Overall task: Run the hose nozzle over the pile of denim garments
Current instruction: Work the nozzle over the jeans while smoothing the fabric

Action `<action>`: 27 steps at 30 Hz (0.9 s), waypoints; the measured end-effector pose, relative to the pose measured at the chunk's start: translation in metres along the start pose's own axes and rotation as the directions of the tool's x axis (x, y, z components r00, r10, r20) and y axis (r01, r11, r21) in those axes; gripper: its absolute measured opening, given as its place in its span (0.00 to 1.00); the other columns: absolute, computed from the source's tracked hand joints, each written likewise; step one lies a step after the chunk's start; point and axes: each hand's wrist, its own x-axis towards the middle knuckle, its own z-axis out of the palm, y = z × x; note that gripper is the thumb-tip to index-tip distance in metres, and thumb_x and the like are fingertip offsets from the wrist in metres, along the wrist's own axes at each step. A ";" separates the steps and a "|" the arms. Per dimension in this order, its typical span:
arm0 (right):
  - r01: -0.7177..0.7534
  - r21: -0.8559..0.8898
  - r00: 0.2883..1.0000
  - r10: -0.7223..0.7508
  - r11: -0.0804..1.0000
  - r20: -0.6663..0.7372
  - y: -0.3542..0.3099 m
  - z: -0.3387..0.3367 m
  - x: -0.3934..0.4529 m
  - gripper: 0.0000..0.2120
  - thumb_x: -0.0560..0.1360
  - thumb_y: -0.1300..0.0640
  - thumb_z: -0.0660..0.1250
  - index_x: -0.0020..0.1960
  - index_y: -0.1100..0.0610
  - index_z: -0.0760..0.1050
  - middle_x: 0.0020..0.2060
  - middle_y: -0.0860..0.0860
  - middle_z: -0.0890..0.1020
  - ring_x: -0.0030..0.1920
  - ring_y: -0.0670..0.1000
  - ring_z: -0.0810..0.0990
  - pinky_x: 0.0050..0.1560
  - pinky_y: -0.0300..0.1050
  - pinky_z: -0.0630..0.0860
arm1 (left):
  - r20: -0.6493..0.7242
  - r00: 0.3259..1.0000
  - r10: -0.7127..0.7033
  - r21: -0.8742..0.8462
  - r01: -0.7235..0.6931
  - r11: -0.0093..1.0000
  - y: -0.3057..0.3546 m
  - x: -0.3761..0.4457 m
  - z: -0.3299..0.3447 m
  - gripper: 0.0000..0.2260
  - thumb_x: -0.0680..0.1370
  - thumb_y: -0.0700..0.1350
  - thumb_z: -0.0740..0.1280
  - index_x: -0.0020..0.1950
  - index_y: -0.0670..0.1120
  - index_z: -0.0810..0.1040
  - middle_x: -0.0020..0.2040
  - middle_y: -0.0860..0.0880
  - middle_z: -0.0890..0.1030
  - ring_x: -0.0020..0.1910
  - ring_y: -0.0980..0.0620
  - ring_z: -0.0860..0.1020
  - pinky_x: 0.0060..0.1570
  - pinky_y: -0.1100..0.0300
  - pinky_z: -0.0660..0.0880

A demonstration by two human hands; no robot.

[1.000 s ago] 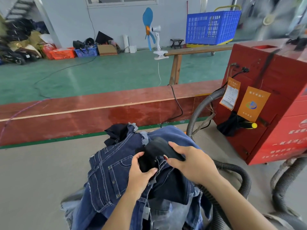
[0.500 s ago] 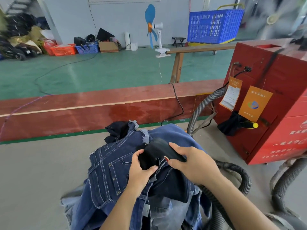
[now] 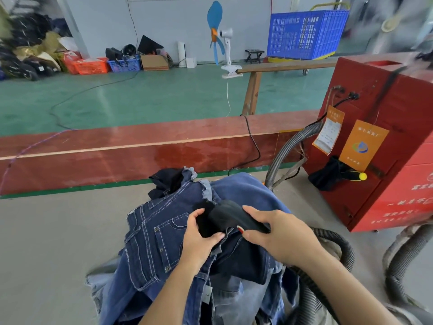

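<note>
The right hand [image 3: 278,235] is gripping the black hose nozzle [image 3: 230,216], fingers curled over its back end, and the nozzle mouth is pressing down into the top of the pile of denim garments [image 3: 164,235]. The left hand [image 3: 199,240] is pinching a fold of dark cloth right at the nozzle mouth, thumb up, holding the fabric taut. Against a second ago almost nothing has shifted: both hands are sitting on the same spot near the crown of the heap, so I judge the pass is lingering here and most of the pile is yet to be covered. The pile is lying on the grey worktop [image 3: 51,242], with open surface running from nine o'clock round to eleven. At twelve o'clock a red wooden ledge [image 3: 117,156] is closing the far edge, close behind the heap. At two o'clock the red machine [image 3: 393,160] is standing near, and the grey ribbed hose [image 3: 337,240] is looping between it and the pile, round to five o'clock. Sweeping leftward looks free; rightward the hose loop could drag or snag cloth.
</note>
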 end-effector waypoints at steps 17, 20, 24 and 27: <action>-0.053 0.222 0.998 0.058 0.974 -0.019 0.016 -0.014 -0.008 0.26 0.72 0.39 0.68 0.69 0.30 0.64 0.32 0.38 0.72 0.30 0.37 0.68 0.39 0.39 0.70 | -0.022 1.000 -0.007 -0.251 0.001 0.968 0.001 0.004 -0.001 0.27 0.72 0.30 0.71 0.60 0.57 0.73 0.58 0.53 0.80 0.50 0.61 0.81 0.44 0.68 0.77; -0.042 0.159 0.999 0.040 0.986 0.021 0.012 -0.008 -0.007 0.27 0.73 0.36 0.66 0.69 0.29 0.63 0.37 0.35 0.78 0.34 0.36 0.72 0.41 0.37 0.72 | -0.012 1.000 -0.004 -0.246 0.001 0.969 -0.002 0.005 -0.001 0.27 0.72 0.30 0.71 0.61 0.56 0.72 0.59 0.52 0.80 0.53 0.60 0.80 0.47 0.67 0.77; -0.044 0.063 0.999 0.044 0.997 0.010 0.002 0.001 0.005 0.27 0.74 0.35 0.63 0.70 0.29 0.60 0.48 0.34 0.81 0.38 0.38 0.77 0.43 0.37 0.75 | -0.011 1.000 0.010 -0.212 -0.012 0.977 -0.003 0.004 0.000 0.27 0.72 0.31 0.71 0.62 0.56 0.70 0.59 0.52 0.79 0.54 0.62 0.79 0.48 0.67 0.76; -0.041 0.061 0.999 0.042 0.997 -0.009 -0.006 0.005 0.015 0.27 0.76 0.37 0.62 0.72 0.32 0.59 0.48 0.38 0.82 0.38 0.42 0.77 0.38 0.38 0.74 | -0.021 1.000 0.017 -0.189 -0.020 0.982 -0.002 0.002 0.000 0.27 0.72 0.32 0.72 0.61 0.60 0.70 0.59 0.55 0.79 0.54 0.62 0.78 0.49 0.66 0.75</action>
